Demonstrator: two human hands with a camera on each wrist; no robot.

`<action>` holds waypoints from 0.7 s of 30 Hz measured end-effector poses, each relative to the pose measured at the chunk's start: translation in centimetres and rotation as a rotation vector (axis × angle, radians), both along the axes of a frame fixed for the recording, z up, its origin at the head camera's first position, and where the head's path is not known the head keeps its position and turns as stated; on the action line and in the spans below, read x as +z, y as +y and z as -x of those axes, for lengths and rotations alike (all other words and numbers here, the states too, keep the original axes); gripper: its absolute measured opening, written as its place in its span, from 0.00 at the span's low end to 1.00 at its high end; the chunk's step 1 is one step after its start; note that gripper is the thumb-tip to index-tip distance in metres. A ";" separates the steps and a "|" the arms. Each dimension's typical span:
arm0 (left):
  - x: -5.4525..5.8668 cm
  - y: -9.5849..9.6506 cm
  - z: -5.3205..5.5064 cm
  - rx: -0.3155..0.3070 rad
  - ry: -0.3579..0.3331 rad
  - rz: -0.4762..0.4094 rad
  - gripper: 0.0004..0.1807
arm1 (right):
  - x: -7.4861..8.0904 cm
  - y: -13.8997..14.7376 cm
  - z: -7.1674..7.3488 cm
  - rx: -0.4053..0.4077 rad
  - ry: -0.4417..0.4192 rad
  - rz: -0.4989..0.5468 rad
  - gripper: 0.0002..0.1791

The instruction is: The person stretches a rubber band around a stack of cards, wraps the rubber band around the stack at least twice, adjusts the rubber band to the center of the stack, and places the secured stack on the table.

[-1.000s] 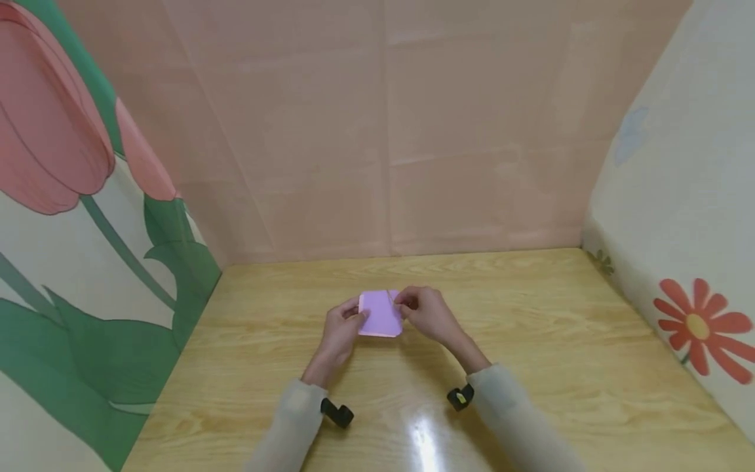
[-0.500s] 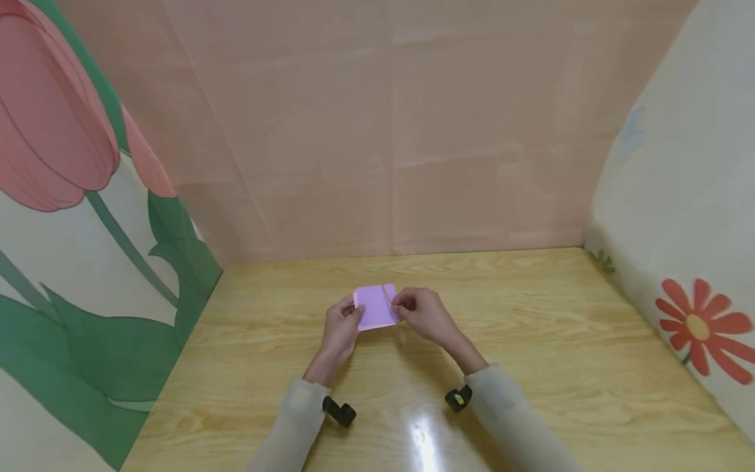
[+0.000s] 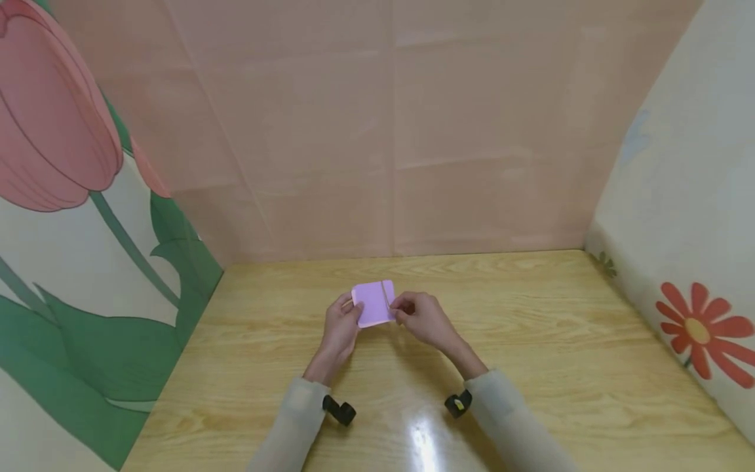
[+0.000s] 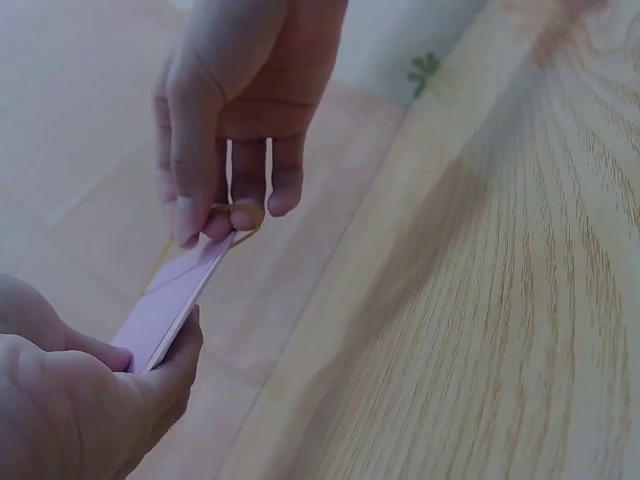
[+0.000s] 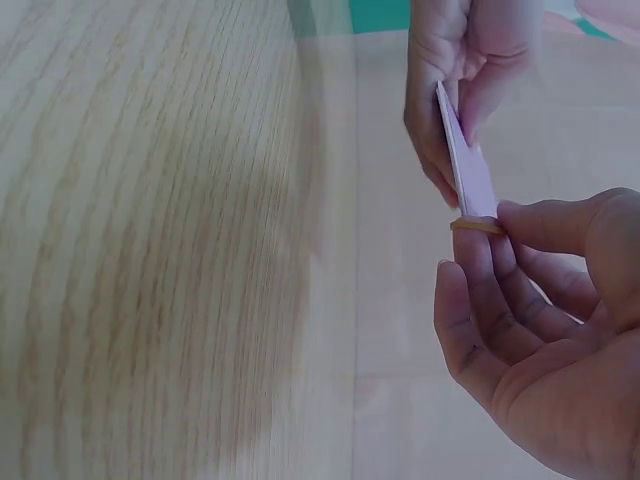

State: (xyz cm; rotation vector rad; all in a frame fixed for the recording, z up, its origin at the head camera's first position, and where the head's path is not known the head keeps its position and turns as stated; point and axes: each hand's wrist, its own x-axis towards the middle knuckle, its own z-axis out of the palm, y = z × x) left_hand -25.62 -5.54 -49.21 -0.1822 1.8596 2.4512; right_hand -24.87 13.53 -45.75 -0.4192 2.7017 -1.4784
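We see the purple pad (image 3: 373,307) raised over the desk (image 3: 236,367), toward its far edge. The left hand (image 3: 341,326) grips it; the right hand (image 3: 426,319), fingers curled, pinches the rubber band (image 3: 384,293). It already crosses the pad's face but, we judge, isn't let go yet.

Purple card (image 3: 371,304) bars the right grip (image 3: 426,319) leftward; beneath seems free.

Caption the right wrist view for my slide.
Left hand grips a lilac pad; right hand pinches a tan rubber band.
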 end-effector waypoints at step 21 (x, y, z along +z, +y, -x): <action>0.7 -0.8 -0.2 -0.021 0.042 0.064 0.17 | -1.7 1.0 -1.8 0.219 0.048 0.056 0.07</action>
